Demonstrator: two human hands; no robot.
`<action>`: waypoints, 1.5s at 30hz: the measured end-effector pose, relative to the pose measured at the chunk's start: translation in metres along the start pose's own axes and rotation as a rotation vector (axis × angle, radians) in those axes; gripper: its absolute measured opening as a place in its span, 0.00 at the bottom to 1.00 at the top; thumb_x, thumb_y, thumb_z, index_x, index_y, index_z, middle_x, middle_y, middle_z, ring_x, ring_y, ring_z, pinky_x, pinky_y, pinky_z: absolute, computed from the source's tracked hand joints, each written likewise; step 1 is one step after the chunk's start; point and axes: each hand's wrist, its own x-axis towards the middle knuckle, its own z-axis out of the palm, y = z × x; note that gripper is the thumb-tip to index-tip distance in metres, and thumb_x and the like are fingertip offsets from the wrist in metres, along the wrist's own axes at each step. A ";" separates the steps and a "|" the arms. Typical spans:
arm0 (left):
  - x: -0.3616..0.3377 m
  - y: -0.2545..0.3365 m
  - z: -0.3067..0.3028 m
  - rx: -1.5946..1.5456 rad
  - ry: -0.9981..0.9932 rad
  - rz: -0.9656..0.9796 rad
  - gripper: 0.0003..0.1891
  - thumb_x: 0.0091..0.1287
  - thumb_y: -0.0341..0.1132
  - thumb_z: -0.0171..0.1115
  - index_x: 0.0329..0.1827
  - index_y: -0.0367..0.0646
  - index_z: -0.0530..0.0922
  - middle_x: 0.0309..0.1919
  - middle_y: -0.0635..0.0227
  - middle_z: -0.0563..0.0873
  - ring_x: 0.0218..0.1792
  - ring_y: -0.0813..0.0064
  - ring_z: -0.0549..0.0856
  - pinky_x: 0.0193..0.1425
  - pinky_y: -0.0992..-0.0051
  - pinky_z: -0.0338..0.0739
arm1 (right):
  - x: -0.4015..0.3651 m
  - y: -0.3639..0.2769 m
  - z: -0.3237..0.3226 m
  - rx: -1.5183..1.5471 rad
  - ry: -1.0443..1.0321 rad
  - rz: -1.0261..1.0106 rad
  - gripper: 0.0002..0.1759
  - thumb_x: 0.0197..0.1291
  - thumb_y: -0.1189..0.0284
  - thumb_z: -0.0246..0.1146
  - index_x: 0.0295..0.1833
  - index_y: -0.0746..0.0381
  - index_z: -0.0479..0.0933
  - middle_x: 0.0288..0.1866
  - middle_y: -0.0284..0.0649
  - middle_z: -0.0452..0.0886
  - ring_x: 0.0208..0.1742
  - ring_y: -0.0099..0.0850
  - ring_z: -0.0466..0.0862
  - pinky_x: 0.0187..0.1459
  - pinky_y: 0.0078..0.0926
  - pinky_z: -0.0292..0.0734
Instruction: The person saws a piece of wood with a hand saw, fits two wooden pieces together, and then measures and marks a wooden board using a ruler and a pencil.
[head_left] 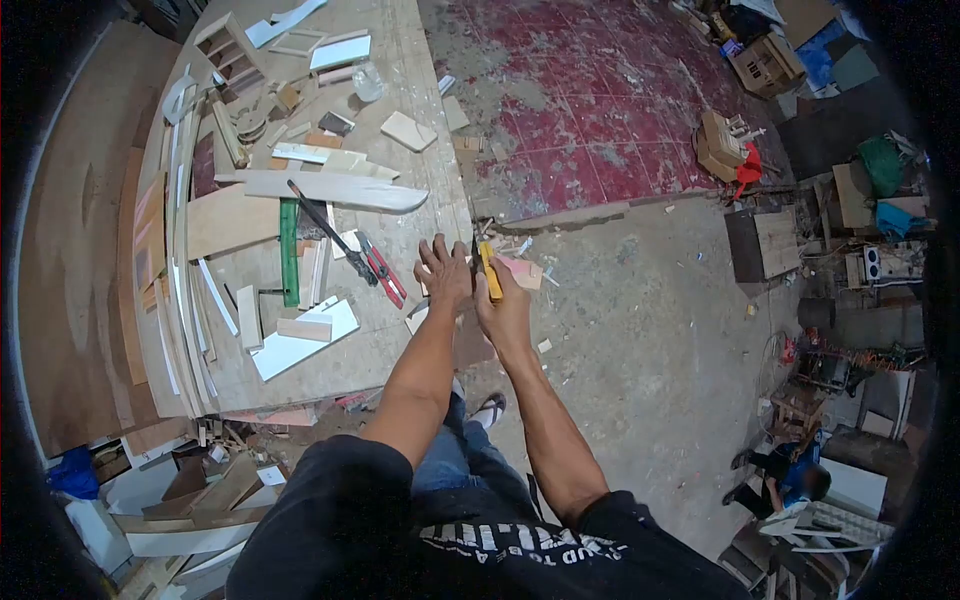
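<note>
At the table's right edge, my right hand (508,308) is wrapped round the yellow handle of a hand saw (490,270). Its dark, narrow blade points away from me and is seen nearly edge-on. Just left of it, my left hand (447,277) lies palm down with fingers spread, pressing at the table edge. A brown board (472,342) shows below my hands, partly covered by them. Red-handled pliers or cutters (381,272) lie left of my left hand, beside a long dark tool (328,230).
The worktable (380,340) carries a green level-like bar (289,252), a long pale shaped board (335,188), a white panel (305,340) and many offcuts. Scraps litter the concrete floor (620,330). Another person (785,482) sits at lower right. Wood scraps (190,500) pile up at lower left.
</note>
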 end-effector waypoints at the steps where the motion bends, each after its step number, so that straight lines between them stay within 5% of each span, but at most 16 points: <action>1: 0.006 -0.001 0.000 0.007 0.014 0.006 0.28 0.70 0.54 0.58 0.67 0.48 0.72 0.80 0.47 0.54 0.81 0.34 0.42 0.75 0.32 0.42 | 0.011 -0.003 0.005 -0.037 -0.024 0.011 0.22 0.70 0.72 0.63 0.66 0.69 0.77 0.53 0.62 0.86 0.54 0.42 0.89 0.52 0.36 0.82; 3: 0.007 -0.002 0.010 -0.088 0.041 -0.022 0.27 0.70 0.52 0.58 0.67 0.48 0.72 0.79 0.47 0.54 0.81 0.34 0.42 0.74 0.32 0.43 | -0.025 -0.005 -0.010 -0.011 0.007 0.036 0.22 0.70 0.70 0.64 0.65 0.70 0.77 0.54 0.62 0.86 0.55 0.44 0.89 0.53 0.36 0.82; 5: 0.000 0.007 -0.006 -0.075 0.010 -0.032 0.25 0.71 0.51 0.58 0.67 0.49 0.72 0.79 0.48 0.54 0.81 0.34 0.42 0.74 0.32 0.42 | -0.057 -0.008 -0.029 0.032 0.102 -0.184 0.23 0.71 0.70 0.63 0.67 0.69 0.75 0.49 0.67 0.83 0.51 0.60 0.86 0.47 0.46 0.82; 8: 0.000 0.005 -0.005 -0.068 -0.010 -0.041 0.24 0.71 0.49 0.57 0.67 0.49 0.72 0.79 0.48 0.54 0.81 0.34 0.42 0.74 0.31 0.42 | -0.047 -0.011 -0.024 0.040 0.085 -0.099 0.22 0.70 0.68 0.65 0.63 0.72 0.78 0.55 0.62 0.85 0.57 0.51 0.88 0.55 0.36 0.81; 12: 0.002 0.003 0.003 -0.041 0.053 0.002 0.24 0.71 0.49 0.57 0.66 0.49 0.72 0.79 0.49 0.54 0.81 0.34 0.43 0.74 0.31 0.43 | 0.011 -0.011 0.003 0.047 -0.031 0.075 0.21 0.69 0.72 0.65 0.63 0.71 0.79 0.58 0.61 0.84 0.61 0.50 0.86 0.61 0.37 0.79; 15: 0.001 0.007 -0.004 -0.067 0.039 -0.012 0.24 0.72 0.49 0.57 0.66 0.50 0.72 0.79 0.50 0.55 0.81 0.35 0.43 0.74 0.31 0.45 | -0.044 -0.005 -0.021 -0.023 0.084 -0.125 0.22 0.69 0.69 0.65 0.63 0.71 0.78 0.55 0.63 0.85 0.57 0.51 0.88 0.56 0.38 0.81; 25: -0.001 0.006 -0.004 -0.044 0.027 -0.002 0.24 0.73 0.50 0.56 0.67 0.49 0.72 0.79 0.50 0.55 0.81 0.35 0.42 0.75 0.30 0.44 | -0.025 -0.021 -0.019 0.009 -0.040 0.124 0.21 0.70 0.72 0.64 0.64 0.71 0.78 0.58 0.62 0.84 0.59 0.46 0.87 0.60 0.35 0.79; 27: -0.005 0.014 -0.017 -0.050 -0.026 -0.065 0.24 0.73 0.50 0.56 0.68 0.48 0.72 0.80 0.50 0.55 0.81 0.34 0.42 0.75 0.30 0.44 | -0.060 -0.030 -0.042 0.068 0.057 -0.053 0.22 0.71 0.70 0.64 0.64 0.72 0.77 0.55 0.62 0.85 0.57 0.45 0.88 0.57 0.34 0.80; 32: 0.002 0.007 -0.010 -0.058 -0.001 -0.036 0.26 0.73 0.50 0.56 0.69 0.47 0.71 0.80 0.49 0.53 0.82 0.34 0.42 0.75 0.31 0.44 | -0.003 -0.019 -0.022 0.016 -0.008 -0.057 0.23 0.72 0.67 0.64 0.64 0.74 0.77 0.53 0.60 0.86 0.57 0.40 0.88 0.57 0.34 0.79; 45: 0.004 0.009 -0.015 -0.025 0.003 -0.029 0.27 0.72 0.51 0.55 0.70 0.47 0.71 0.80 0.50 0.55 0.81 0.35 0.42 0.75 0.33 0.44 | 0.034 -0.007 -0.003 0.014 -0.025 0.028 0.20 0.71 0.69 0.64 0.61 0.73 0.79 0.55 0.62 0.85 0.58 0.50 0.87 0.60 0.33 0.78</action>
